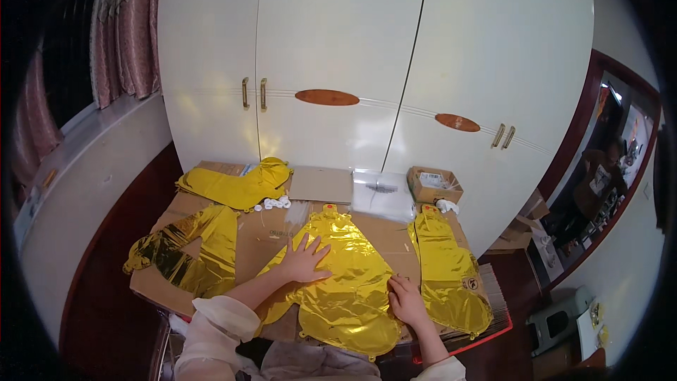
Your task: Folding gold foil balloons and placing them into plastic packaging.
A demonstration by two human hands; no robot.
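A flat gold foil balloon (345,310) lies in front of me, wrinkled and shiny, with a small red spot at its top tab. Spread wide, my left hand (305,261) presses flat on its upper left part. My right hand (406,299) is at its right edge, fingers curled in with the foil edge at the fingertips. To the right lies a gold foil piece (446,268) with a rounded lower end. On the left is a bent, mirror-like gold foil piece (215,247). Behind that rests a pile of gold foil balloons (236,185).
Flattened cardboard (254,240) covers the work surface. White rolls (271,204), a clear plastic bag pack (382,194) and a small open cardboard box (436,185) stand along the back, before a white cabinet (338,35). A grey stool (560,321) is at right; a person (599,180) shows beyond the doorway.
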